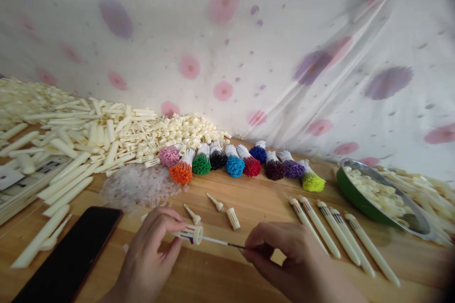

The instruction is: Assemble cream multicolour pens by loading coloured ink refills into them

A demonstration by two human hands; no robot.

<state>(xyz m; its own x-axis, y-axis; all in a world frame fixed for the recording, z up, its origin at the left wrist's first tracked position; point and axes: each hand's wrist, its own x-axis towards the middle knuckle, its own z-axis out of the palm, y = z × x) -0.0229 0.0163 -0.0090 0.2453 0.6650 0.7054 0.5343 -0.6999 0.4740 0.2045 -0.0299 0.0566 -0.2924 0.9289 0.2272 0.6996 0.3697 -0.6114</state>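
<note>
My left hand point(151, 251) is closed around a cream slotted pen part point(194, 234), held on its side with its round open end facing right. Bits of blue and red show through its slots. Between the fingertips of my right hand point(284, 248) is the dark end of a thin pen refill point(216, 242). The refill's white tube reaches left to the round opening; how far it goes inside is hidden. Just beyond lie two small pointed cream pieces, a nearer tip point(192, 214) and a farther tip point(215, 202), beside a loose slotted piece point(233, 218).
Bundles of coloured refills point(234, 164) line the back. Cream pen parts point(106, 132) and clear plastic bits point(140, 184) are heaped left, near a black phone point(71, 253). Several assembled pens point(344, 232) lie right, before a green bowl point(346, 191) of cream parts.
</note>
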